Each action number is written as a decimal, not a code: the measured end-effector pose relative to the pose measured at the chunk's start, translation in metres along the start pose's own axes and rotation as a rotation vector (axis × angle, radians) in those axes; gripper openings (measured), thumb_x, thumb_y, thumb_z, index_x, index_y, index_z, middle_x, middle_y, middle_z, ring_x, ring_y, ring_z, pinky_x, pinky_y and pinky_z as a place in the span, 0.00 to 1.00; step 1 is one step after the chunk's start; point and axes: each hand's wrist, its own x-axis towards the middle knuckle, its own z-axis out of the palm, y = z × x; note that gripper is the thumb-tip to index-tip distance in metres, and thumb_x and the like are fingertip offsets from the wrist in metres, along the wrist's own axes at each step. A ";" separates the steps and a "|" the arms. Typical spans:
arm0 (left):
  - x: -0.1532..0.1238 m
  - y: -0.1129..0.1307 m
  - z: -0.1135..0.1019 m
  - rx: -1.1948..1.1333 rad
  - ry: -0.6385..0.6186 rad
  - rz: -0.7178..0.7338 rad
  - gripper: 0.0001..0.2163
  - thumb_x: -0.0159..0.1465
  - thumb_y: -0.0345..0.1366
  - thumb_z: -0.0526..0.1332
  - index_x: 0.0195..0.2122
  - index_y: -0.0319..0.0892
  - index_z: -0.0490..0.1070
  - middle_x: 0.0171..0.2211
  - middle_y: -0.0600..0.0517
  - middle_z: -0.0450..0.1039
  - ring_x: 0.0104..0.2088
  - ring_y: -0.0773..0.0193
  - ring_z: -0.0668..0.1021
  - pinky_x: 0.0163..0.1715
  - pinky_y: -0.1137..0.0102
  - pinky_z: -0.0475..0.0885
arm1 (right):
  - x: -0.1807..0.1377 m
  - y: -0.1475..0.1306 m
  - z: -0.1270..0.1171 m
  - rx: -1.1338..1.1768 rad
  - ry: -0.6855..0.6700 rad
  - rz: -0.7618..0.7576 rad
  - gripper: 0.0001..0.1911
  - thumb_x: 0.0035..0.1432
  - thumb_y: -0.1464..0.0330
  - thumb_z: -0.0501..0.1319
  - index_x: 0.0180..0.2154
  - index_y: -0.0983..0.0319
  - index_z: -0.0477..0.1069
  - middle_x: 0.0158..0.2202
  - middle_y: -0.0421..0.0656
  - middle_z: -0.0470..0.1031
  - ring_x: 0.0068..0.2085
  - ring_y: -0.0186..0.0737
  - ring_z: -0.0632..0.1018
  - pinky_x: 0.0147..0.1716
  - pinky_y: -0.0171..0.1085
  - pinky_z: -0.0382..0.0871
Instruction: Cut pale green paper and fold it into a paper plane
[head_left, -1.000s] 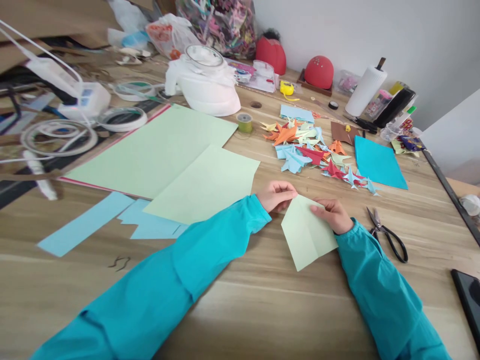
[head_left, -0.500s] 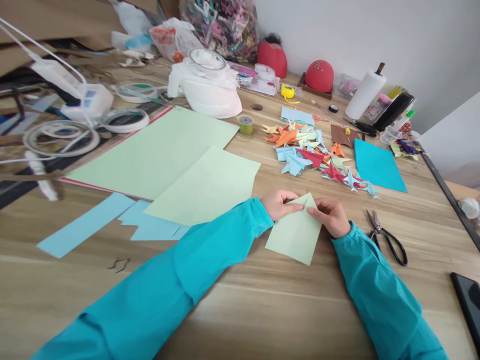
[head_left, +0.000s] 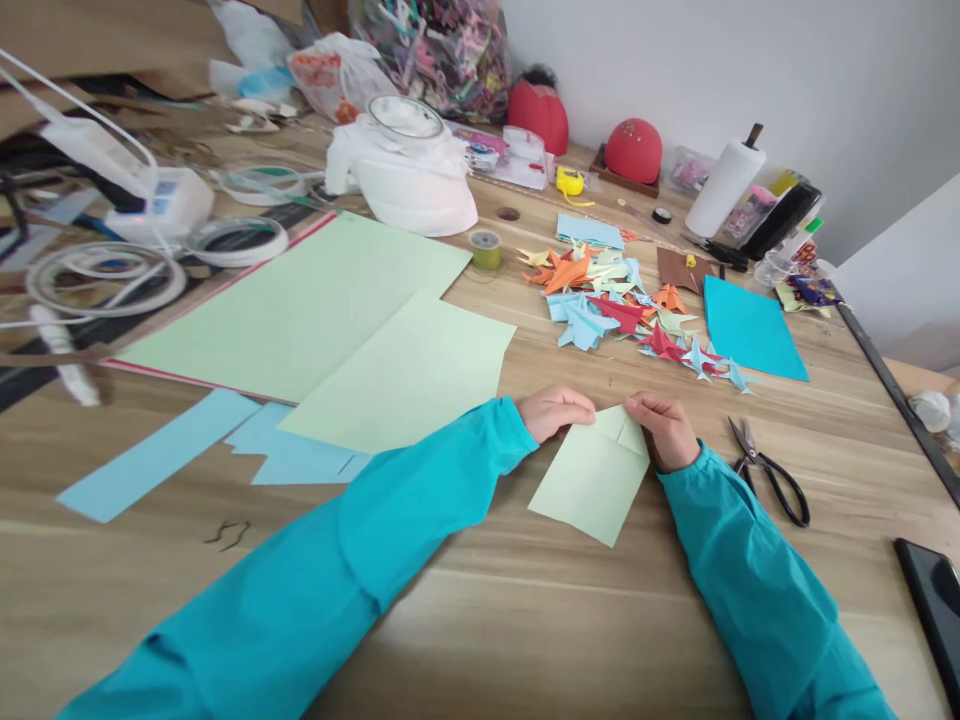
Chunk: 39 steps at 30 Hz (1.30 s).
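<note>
paper (head_left: 589, 480) peak flattened | left hand (head_left: 555, 412), right hand (head_left: 664, 430) pin top edge | scissors (head_left: 769, 470) apart

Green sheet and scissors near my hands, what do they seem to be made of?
The green sheet: thin matte paper, judging by its crisp folded corner by the right hand. The scissors: probably dark metal blades; black looped handles, coated metal or plastic, cannot tell.

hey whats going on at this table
A person in teal sleeves is folding a small pale green sheet of paper that lies flat on the wooden table. The left hand holds its top left corner, while the right hand presses on a folded flap at the top right. Black scissors lie just to the right, and a pile of colourful folded paper figures sits further back.
</note>
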 end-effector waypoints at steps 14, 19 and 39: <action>-0.004 0.004 0.006 0.119 0.072 0.155 0.19 0.53 0.49 0.59 0.16 0.39 0.62 0.12 0.59 0.55 0.16 0.73 0.59 0.16 0.74 0.52 | -0.003 -0.007 0.000 -0.162 -0.042 -0.089 0.20 0.44 0.51 0.65 0.21 0.62 0.72 0.19 0.38 0.68 0.22 0.32 0.66 0.21 0.33 0.59; -0.004 0.007 0.013 0.457 0.089 0.148 0.26 0.50 0.49 0.63 0.11 0.41 0.48 0.13 0.61 0.42 0.17 0.75 0.50 0.17 0.72 0.43 | -0.007 -0.010 0.012 -0.443 -0.120 -0.337 0.25 0.51 0.48 0.59 0.18 0.62 0.68 0.19 0.39 0.65 0.25 0.33 0.66 0.26 0.35 0.61; 0.001 0.003 0.012 0.114 0.310 0.057 0.15 0.50 0.45 0.65 0.19 0.36 0.70 0.16 0.56 0.66 0.18 0.72 0.66 0.17 0.75 0.59 | -0.006 -0.002 0.004 -0.313 0.088 -0.227 0.21 0.48 0.51 0.63 0.23 0.63 0.72 0.19 0.39 0.69 0.21 0.31 0.66 0.19 0.32 0.58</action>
